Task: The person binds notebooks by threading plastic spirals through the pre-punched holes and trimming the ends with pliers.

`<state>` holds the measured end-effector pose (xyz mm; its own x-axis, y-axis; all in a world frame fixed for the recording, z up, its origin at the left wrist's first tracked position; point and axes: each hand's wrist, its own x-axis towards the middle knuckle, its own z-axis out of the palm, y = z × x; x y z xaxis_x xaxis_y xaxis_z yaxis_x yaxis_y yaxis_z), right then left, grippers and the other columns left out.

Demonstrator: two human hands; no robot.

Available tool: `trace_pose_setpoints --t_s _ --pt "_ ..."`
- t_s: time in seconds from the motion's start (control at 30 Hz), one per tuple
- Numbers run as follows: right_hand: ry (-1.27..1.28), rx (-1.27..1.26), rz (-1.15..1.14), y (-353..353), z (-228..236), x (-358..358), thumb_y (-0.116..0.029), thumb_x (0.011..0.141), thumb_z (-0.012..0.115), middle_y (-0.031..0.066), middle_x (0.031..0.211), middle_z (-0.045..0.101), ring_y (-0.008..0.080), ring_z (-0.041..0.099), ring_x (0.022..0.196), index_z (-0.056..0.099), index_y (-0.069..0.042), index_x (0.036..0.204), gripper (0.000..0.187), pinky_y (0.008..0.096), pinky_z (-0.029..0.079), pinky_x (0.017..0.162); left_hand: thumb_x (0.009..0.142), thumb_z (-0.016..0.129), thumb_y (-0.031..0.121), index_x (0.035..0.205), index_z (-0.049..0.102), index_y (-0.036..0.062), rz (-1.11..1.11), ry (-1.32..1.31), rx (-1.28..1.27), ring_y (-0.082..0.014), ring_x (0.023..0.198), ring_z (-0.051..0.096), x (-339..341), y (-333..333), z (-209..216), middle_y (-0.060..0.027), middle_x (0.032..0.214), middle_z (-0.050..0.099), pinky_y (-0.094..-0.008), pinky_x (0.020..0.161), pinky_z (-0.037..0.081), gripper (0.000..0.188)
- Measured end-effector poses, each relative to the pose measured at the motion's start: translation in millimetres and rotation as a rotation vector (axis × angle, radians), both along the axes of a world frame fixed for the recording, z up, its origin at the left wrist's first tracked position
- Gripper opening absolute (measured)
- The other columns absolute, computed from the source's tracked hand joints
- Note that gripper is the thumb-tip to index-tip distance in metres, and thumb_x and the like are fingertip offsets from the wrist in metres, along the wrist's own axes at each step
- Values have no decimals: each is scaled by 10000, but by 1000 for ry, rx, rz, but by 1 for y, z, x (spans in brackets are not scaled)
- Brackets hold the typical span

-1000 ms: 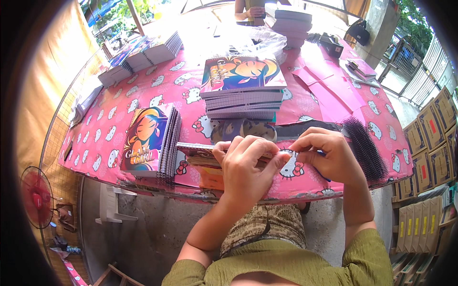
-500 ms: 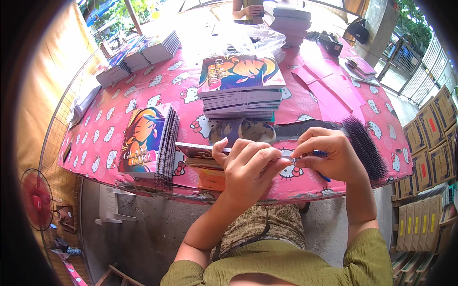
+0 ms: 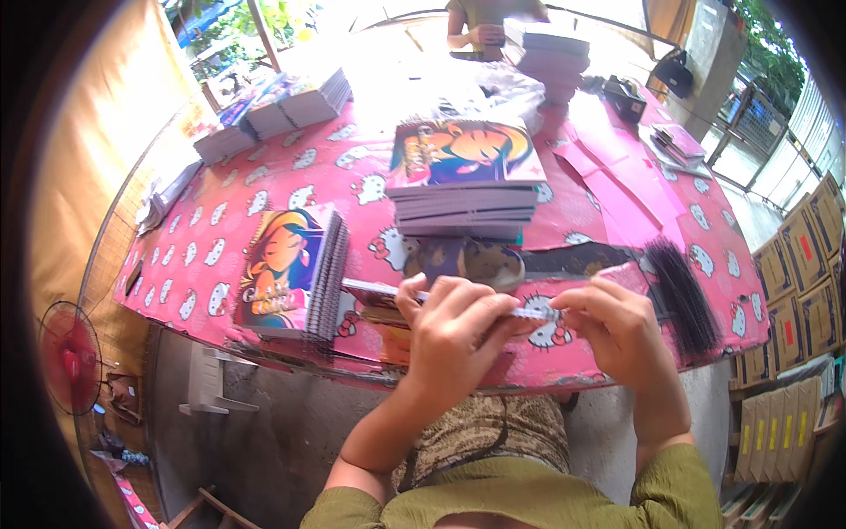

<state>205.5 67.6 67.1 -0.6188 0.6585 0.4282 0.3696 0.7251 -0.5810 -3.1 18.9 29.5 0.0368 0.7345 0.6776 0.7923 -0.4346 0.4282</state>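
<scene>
My left hand (image 3: 454, 331) is wrapped round a notebook (image 3: 368, 289) held edge-on near the table's front edge. Past its fingers, a pale bound edge (image 3: 534, 314) sticks out to the right. There my right hand (image 3: 610, 324) has thumb and forefinger pinched at the end of that edge; the other fingers are curled. Just left of the notebook lies a pile of spiral notebooks (image 3: 284, 273) with an illustrated cover. Beyond my hands stands a taller notebook stack (image 3: 467, 163). Orange and brown layers (image 3: 388, 339) show under the held notebook.
Black spiral coils (image 3: 683, 300) lie at the right front of the pink patterned table (image 3: 203, 286). Behind are pink sheets (image 3: 621, 181), a black tape dispenser (image 3: 624, 97) and more stacks. A person (image 3: 485, 35) stands across the table. Cardboard boxes (image 3: 793, 273) line the right.
The blue-handled tool seen by my right hand no longer shows. My right fingers have straightened somewhat and pinch the notebook's end. The whole view has shifted slightly; my left hand keeps its hold.
</scene>
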Motion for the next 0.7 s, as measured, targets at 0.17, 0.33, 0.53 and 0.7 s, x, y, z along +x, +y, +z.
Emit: trace_pose_setpoints --t_s 0.17,0.33,0.53,0.7 --pt "41 -155 -74 -11 12 -18 12 742 714 124 855 598 277 615 748 634 -19 925 202 353 483 638 649 810 191 870 720 179 9 -39 15 -128 828 580 1 -4 -2 55 829 650 -393 940 245 238" --pt "21 -53 -129 -12 -3 -21 -2 752 715 118 823 604 285 622 712 639 -22 878 149 353 477 599 659 816 209 880 719 197 14 -72 40 -116 807 569 5 -4 -9 75 833 651 -394 930 247 242" --pt "43 44 -167 -15 0 -30 -54 765 725 110 804 609 298 623 694 631 -15 870 146 372 482 588 668 820 215 881 715 202 26 -83 46 -119 811 564 5 -5 -10 73 840 650 -399 927 249 237" --pt "11 151 -187 -16 -1 -36 -36 731 747 126 842 601 291 624 756 615 -13 888 207 371 489 598 667 822 213 890 717 196 39 -73 64 -122 809 564 5 -5 -10 72 838 648 -398 920 254 247"
